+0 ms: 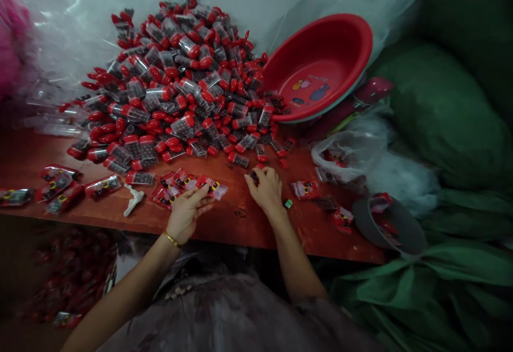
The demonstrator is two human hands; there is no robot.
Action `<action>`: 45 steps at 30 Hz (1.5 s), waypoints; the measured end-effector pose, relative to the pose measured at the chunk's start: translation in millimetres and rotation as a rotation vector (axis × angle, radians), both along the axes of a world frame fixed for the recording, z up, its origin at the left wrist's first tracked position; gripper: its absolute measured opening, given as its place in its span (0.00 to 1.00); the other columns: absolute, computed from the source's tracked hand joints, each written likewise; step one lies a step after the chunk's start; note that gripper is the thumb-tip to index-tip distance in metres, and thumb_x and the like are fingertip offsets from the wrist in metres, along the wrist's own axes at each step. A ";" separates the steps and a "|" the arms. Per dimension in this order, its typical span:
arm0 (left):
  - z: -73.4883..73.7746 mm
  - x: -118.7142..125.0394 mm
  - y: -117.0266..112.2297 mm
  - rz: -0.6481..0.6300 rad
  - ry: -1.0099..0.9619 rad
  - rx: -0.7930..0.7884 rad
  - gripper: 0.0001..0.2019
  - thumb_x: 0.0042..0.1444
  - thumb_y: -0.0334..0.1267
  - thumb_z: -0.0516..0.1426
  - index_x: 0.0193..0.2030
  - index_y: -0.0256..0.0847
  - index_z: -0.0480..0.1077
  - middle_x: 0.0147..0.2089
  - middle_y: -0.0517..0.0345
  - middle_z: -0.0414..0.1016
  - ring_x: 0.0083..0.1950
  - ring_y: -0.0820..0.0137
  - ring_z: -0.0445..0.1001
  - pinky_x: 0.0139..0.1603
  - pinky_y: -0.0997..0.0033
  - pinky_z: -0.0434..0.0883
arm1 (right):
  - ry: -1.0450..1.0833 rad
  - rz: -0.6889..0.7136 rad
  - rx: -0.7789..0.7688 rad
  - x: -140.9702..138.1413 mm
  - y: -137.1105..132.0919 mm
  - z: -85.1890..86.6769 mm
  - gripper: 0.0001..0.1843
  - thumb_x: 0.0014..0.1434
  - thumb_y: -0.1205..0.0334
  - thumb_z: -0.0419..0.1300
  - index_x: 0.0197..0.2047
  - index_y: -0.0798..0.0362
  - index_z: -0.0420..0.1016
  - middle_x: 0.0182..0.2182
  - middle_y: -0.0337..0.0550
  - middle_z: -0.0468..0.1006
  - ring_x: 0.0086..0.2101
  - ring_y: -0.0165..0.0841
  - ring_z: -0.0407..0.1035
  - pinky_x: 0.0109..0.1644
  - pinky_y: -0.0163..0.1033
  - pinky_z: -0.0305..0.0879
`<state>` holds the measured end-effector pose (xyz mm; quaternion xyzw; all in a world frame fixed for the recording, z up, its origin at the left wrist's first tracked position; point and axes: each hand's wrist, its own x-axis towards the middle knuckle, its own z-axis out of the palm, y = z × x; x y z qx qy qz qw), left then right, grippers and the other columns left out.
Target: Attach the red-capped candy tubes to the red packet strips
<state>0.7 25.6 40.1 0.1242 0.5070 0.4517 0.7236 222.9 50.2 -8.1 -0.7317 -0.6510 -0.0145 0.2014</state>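
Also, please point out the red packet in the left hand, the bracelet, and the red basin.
Red packet (215, 186): head view, on its printed front.
Bracelet (172, 239): head view, on its gold band.
Red basin (320, 57): head view, on its bare inside.

Dozens of tubes (186, 47) shared one table (224, 226) with two hands (186, 213) (267, 189). One basin (339, 58), one bowl (411, 229) and one bracelet (172, 239) were counted.

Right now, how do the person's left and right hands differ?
The left hand holds a red printed packet; the right hand holds a small dark piece. The left hand wears a gold bracelet; the right hand wears none. Both are over the red tabletop.
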 end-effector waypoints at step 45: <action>-4.6 -0.4 -21.2 -0.027 0.010 0.219 0.21 0.30 0.41 0.71 0.31 0.36 0.72 0.28 0.60 0.77 0.27 0.75 0.74 0.30 0.77 0.72 | 1.303 0.243 -0.203 -66.3 -70.7 28.4 0.13 0.53 0.51 0.61 0.36 0.52 0.71 0.25 0.33 0.71 0.18 0.22 0.62 0.22 0.29 0.63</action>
